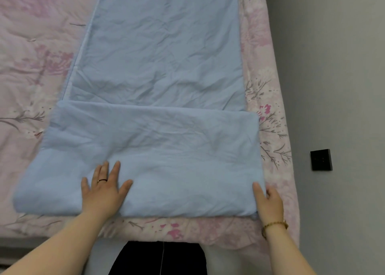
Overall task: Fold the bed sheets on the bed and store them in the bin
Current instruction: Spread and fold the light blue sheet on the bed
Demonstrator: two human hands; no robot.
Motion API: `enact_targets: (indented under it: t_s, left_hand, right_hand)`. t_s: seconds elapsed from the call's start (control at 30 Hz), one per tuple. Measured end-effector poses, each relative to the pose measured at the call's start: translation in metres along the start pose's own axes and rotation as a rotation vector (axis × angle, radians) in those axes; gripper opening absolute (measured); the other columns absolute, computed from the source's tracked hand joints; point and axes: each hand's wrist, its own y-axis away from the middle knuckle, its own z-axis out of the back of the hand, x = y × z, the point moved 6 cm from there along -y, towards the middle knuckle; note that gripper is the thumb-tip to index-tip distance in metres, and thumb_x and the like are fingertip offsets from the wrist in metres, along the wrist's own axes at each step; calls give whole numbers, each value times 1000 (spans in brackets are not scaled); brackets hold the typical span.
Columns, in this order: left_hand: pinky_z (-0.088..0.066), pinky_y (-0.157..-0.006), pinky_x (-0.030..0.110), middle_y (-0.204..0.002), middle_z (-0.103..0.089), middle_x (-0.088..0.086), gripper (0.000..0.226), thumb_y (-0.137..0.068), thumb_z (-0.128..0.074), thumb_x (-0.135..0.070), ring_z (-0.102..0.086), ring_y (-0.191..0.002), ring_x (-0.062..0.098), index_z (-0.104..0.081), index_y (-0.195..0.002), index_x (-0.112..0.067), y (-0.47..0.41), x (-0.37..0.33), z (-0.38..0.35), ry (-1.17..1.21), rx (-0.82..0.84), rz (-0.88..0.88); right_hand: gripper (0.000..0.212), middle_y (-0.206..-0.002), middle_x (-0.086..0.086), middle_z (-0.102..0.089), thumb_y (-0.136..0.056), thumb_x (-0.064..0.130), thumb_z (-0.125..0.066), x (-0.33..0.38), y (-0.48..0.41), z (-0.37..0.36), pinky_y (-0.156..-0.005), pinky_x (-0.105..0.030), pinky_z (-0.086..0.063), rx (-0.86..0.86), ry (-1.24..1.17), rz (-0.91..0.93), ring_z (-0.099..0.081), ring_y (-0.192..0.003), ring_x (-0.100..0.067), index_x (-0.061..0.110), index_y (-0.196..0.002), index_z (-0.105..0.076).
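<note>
Folding is the step in hand, judged from how the cloth lies: the near end of the blue sheet (162, 66) has been laid over itself into a thick folded panel (166, 149), and storing has not been reached; no bin is seen.

Nearest, at the bed's front edge, the left hand (104, 191) is pressed flat on the panel, left of its middle. Its fingers (115, 170) are spread wide and straight, holding nothing; a ring (102, 180) is worn on one. The right hand (270, 201) is set at the panel's near right corner. Its thumb is laid on top of the cloth and the other fingers are turned down over the side edge, so the edge appears to be pinched. Whether they reach underneath cannot be told. A bracelet (275, 224) is worn at that wrist.

Beyond the hands, the panel's far edge is laid across the sheet, and the rest is stretched away as a long, creased, single strip along the right side of the bed (31, 66), on its pink floral cover.

The next move is judged to call for the panel being gripped at both near corners and turned over onto the strip, edges kept in line, until a compact bundle is made.
</note>
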Motion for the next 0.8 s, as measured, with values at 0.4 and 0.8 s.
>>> enact_targets:
  t_s: [0.4, 0.8]
  left_hand:
    - [-21, -109, 43, -142, -37, 24, 50, -87, -60, -19, -31, -133, 37, -45, -131, 1, 46, 51, -2, 612, -442, 252]
    - [-40, -101, 44, -139, -47, 8, 50, -94, -49, -33, -46, -127, 26, -39, -138, -12, 14, 88, -5, 2081, -106, 659]
  right_hand:
    - [42, -75, -19, -55, -97, 32, -39, -57, 32, 5, -34, -24, -46, -165, -355, -294, -53, -51, -28, -8, -103, -52]
    - [43, -137, -17, -46, -95, 15, -45, 20, 30, -15, -91, -33, -41, -218, -548, -262, -47, -120, -32, -1, -135, -41]
